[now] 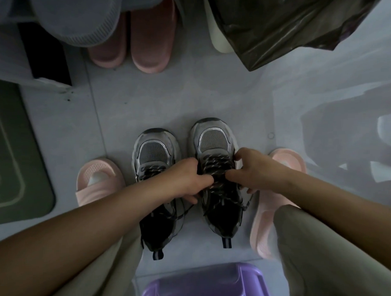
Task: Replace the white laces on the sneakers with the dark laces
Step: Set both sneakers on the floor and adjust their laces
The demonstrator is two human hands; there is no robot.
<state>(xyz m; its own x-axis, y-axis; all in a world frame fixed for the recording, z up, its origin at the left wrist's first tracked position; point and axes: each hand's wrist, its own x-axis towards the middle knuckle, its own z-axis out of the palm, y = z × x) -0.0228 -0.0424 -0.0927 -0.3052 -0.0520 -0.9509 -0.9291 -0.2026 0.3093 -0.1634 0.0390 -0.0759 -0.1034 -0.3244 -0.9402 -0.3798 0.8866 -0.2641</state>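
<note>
Two hands meet over the middle crossings of the dark laces [215, 167] on the right-hand sneaker [214, 137], which stands on the floor [188, 99] beside the other sneaker [153, 152], toes pointing away from the person. The left hand [189, 178] has its fingers curled, with thumb and forefinger closed on a strand at the centre of the tongue. The right hand [255, 168] brings its thumb against the same spot and hooks its fingers round the outer eyelet row just beyond the grip. Both hands therefore appear to hold lace, though the knuckles hide which strand each has. Both sneakers already carry dark speckled cord, and no white lace shows. Below the grip, toward the heel, loose ends [247, 202] trail off the collar, untied. The cord looks round, soft and light, with a woven surface that should bite rather than slip, but it will probably slacken as soon as tension drops. It is best pinched close to the eyelet it leaves, taking up slack one crossing at a time toward the heel. The sneaker itself is light and will likely slide or tip under a hard pull, so the fingers hooked on its outer edge serve as a brace. For threading, the stiff tips are the place to hold.
</note>
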